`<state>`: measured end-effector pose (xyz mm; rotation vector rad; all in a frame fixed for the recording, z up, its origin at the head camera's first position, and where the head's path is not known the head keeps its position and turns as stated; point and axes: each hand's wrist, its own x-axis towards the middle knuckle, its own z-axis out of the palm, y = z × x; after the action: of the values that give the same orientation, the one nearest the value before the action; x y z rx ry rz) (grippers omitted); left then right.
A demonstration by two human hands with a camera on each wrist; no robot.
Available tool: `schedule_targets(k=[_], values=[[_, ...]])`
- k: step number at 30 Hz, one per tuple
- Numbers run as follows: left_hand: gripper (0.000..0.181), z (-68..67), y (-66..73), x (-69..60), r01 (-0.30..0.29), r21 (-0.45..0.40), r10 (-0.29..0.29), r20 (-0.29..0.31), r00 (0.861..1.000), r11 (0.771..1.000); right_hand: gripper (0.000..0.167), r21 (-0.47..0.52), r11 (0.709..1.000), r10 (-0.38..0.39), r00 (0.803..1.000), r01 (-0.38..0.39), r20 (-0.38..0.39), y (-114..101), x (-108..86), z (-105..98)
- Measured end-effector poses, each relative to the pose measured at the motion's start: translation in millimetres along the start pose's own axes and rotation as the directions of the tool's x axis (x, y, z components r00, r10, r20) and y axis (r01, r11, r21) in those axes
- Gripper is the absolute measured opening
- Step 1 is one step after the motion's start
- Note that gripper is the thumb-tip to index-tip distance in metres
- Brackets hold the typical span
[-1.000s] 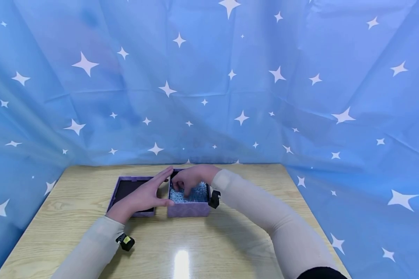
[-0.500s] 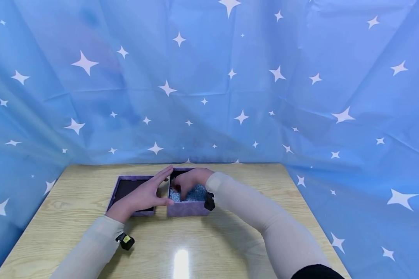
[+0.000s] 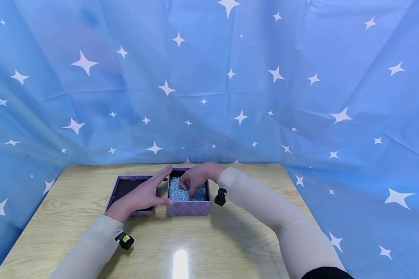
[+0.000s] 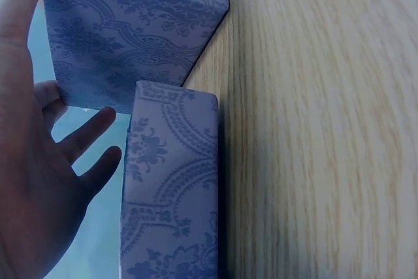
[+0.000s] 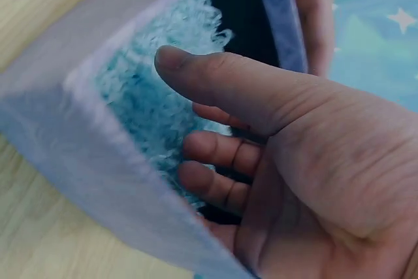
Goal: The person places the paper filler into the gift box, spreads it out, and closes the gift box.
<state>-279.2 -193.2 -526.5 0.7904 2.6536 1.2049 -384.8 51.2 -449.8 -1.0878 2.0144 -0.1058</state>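
A purple patterned box [image 3: 188,209] holds pale blue shredded filler [image 3: 177,192]. My left hand [image 3: 143,197] spans its left side, thumb near the front corner and a straight finger near the back corner; in the left wrist view other fingers [image 4: 88,138] are spread beside the box [image 4: 98,37]. My right hand [image 3: 197,179] is over the filler, fingers pointing down into the box. In the right wrist view its thumb [image 5: 222,83] is extended and its fingers are loosely bent above the filler [image 5: 150,109], with nothing seen between them.
Left of the box lies a shallow purple lid [image 3: 147,212], dark inside face up, partly under my left hand and wrist. Both stand on a light wooden table [image 3: 153,248]. A blue curtain with white stars [image 3: 209,97] hangs behind.
My right hand has shifted right and lifted slightly from the box's left part, uncovering more pale filler there. My left hand and the lid have stayed in place.
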Motion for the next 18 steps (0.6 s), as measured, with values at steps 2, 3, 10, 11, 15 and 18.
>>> schedule_targets(k=[2, 3, 10, 11, 15, 18], values=[[0.118, -1.4, 0.4, 0.0, -0.003, -0.002, 0.003, 0.001, 1.000, 1.000, 0.024, -0.025, 0.999, 0.025, 1.000, -0.024, 0.018, 2.1, 2.0, 1.7], [0.118, -2.1, 0.7, 0.1, -0.004, -0.004, 0.004, 0.002, 1.000, 1.000, 0.023, -0.050, 0.998, 0.031, 0.999, -0.029, 0.023, 3.2, 3.8, 3.0], [0.119, -1.8, 2.2, -0.5, -0.011, 0.000, 0.011, -0.001, 1.000, 1.000, 0.021, -0.189, 0.981, 0.034, 0.999, -0.036, -0.014, 3.9, 11.7, 11.5], [0.119, -1.9, 2.1, -0.9, -0.009, -0.002, 0.009, 0.000, 1.000, 1.000, 0.021, -0.172, 0.984, 0.036, 0.999, -0.038, -0.015, 3.2, 10.5, 10.8], [0.119, -2.7, 1.9, -2.2, -0.001, -0.010, 0.001, 0.004, 1.000, 1.000, 0.021, -0.056, 0.998, 0.001, 1.000, -0.002, -0.011, -1.5, 0.1, 5.7], [0.119, -2.7, 1.7, -2.6, 0.000, -0.015, 0.000, 0.006, 1.000, 1.000, 0.021, 0.003, 0.998, -0.062, 0.998, 0.062, -0.012, -6.2, -8.6, 3.8]])
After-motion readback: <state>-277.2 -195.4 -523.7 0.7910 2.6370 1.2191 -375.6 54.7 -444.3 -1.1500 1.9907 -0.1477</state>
